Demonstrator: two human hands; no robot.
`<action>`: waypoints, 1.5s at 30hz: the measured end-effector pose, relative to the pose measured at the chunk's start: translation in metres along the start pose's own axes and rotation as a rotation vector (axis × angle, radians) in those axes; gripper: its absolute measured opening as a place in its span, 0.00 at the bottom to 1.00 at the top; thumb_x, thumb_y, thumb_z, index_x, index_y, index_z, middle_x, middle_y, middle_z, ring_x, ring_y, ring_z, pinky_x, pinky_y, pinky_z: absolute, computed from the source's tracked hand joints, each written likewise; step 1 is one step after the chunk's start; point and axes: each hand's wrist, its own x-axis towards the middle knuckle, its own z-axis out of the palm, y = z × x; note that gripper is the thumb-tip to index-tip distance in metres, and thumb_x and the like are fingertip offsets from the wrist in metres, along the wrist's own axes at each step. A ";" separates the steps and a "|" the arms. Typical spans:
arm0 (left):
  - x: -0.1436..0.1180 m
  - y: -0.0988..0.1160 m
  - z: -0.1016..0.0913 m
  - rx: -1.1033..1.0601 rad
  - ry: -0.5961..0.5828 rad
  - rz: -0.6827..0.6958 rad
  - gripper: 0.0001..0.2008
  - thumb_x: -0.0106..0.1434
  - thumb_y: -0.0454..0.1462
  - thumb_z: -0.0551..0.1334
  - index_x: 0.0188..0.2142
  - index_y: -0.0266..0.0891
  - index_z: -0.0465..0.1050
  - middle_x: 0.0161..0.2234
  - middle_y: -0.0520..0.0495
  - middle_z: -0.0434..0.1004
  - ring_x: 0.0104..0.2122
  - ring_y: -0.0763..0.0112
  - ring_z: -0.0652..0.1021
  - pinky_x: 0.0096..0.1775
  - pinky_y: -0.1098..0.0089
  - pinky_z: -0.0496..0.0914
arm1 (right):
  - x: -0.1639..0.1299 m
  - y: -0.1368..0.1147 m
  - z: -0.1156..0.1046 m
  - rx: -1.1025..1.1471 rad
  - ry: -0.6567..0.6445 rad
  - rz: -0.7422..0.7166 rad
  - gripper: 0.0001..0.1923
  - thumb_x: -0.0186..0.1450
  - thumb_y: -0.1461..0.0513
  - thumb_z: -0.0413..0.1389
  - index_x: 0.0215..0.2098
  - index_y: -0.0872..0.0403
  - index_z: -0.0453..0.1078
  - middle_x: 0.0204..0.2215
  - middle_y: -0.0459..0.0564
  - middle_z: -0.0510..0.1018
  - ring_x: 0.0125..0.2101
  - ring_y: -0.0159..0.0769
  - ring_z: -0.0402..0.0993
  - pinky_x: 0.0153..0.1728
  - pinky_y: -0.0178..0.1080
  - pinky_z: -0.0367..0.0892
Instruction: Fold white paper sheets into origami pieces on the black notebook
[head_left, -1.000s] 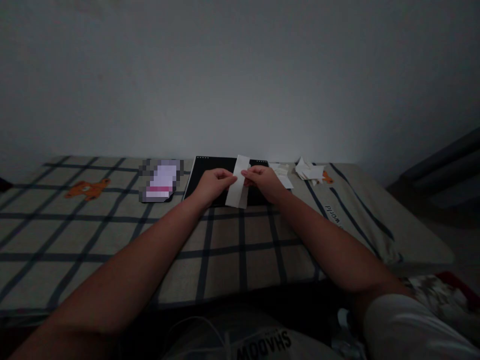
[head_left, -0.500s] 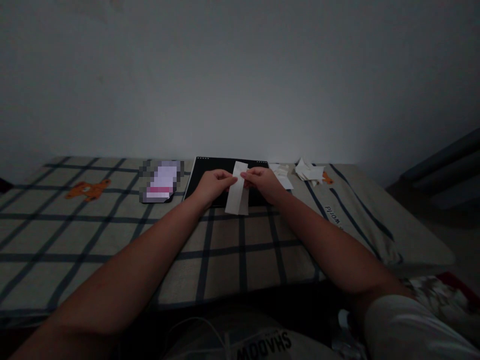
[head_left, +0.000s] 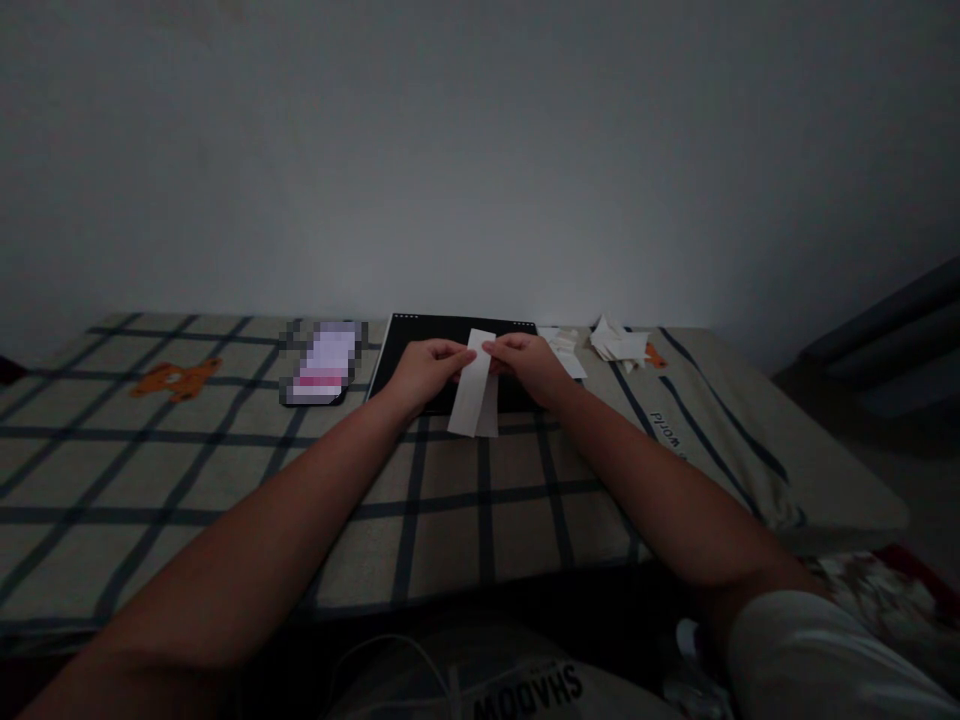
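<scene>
Both hands up over the far middle of the bed, pinching one white paper strip [head_left: 475, 388] btwn them. My left hand [head_left: 421, 368] has thumb + fingers closed on the strip's left edge near its top; my right hand [head_left: 527, 362] is closed on the right edge at about the same height, so the two grips sit nearly opposite each other w/ only the strip's width between. Strip's long axis runs roughly away from me, top end tilted a bit to the right, lower end hanging free toward me past both grips. It looks doubled along its length, a second layer showing at the lower right, but light's too dim to be sure. Neither hand is nearer; both are on it. Under the strip lies a black pad [head_left: 420, 345] flat on the checked bedcover [head_left: 225, 470]. Just left of the pad is a phone [head_left: 322, 365]; right of my right hand, a loose pile of paper scraps [head_left: 619, 342], well clear of the grip.
</scene>
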 end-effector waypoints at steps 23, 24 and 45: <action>-0.002 0.002 0.001 0.001 -0.009 -0.013 0.12 0.52 0.44 0.69 0.31 0.37 0.78 0.28 0.48 0.78 0.26 0.72 0.74 0.33 0.69 0.70 | -0.004 -0.003 0.005 -0.043 0.037 -0.012 0.15 0.52 0.51 0.65 0.26 0.55 0.73 0.23 0.46 0.76 0.25 0.30 0.70 0.31 0.36 0.67; -0.002 0.002 0.001 0.012 -0.008 -0.009 0.12 0.53 0.44 0.69 0.30 0.37 0.78 0.27 0.48 0.78 0.26 0.73 0.74 0.33 0.69 0.70 | -0.004 -0.002 0.005 -0.023 0.033 -0.001 0.16 0.51 0.51 0.65 0.26 0.55 0.73 0.23 0.46 0.77 0.25 0.30 0.70 0.31 0.36 0.67; -0.001 0.001 0.000 -0.006 0.048 0.012 0.14 0.52 0.46 0.69 0.29 0.36 0.77 0.27 0.47 0.77 0.26 0.73 0.73 0.31 0.70 0.67 | -0.005 -0.004 0.006 0.010 0.019 0.042 0.15 0.53 0.51 0.65 0.25 0.55 0.73 0.22 0.47 0.77 0.25 0.30 0.71 0.30 0.36 0.69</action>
